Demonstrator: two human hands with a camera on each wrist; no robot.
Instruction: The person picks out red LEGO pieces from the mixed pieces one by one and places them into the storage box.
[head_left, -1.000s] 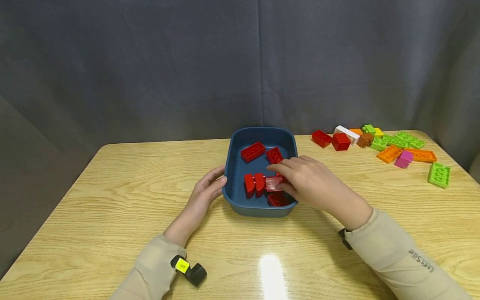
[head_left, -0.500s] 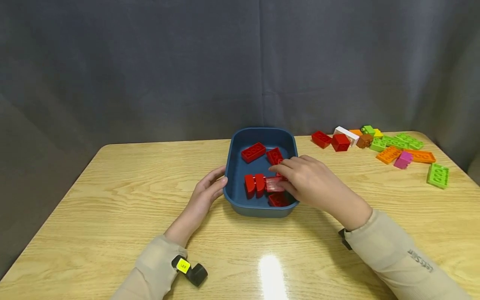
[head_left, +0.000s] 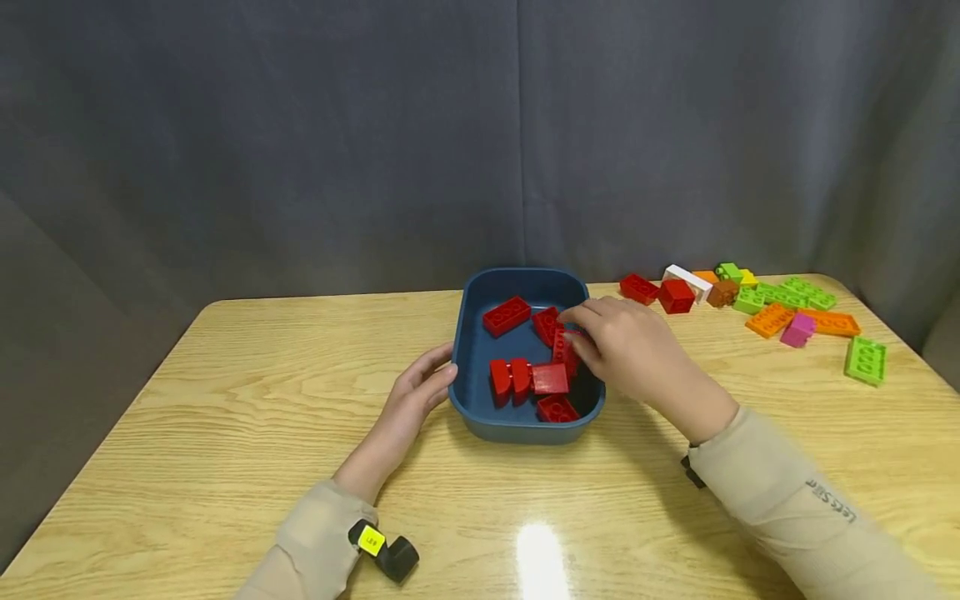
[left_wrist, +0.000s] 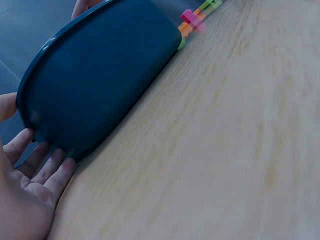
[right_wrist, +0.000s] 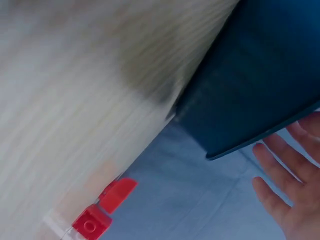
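A blue plastic bin (head_left: 517,432) stands on the table with several red toy bricks inside. My left hand (head_left: 408,404) rests against the bin's left side; in the left wrist view its extended fingers (left_wrist: 59,175) touch the outer wall. Over the bin's right rim is my right hand (head_left: 626,342), its fingers loosely bent above a red brick (head_left: 567,350). No brick shows in its grasp. Below that brick lie a smooth red piece (head_left: 550,378) and two curved red bricks (head_left: 510,381). Another red brick (head_left: 506,317) sits at the back.
On the wooden table (head_left: 247,433), loose bricks lie at the back right: red (head_left: 677,297), white (head_left: 687,283), orange (head_left: 770,320), magenta (head_left: 798,331), and a green one (head_left: 866,361) nearest the right edge. A dark curtain (head_left: 360,150) hangs behind.
My right hand has lifted off the smooth red piece and shifted up and right, uncovering more bricks. My left hand stays at the bin. The whole view has shifted slightly.
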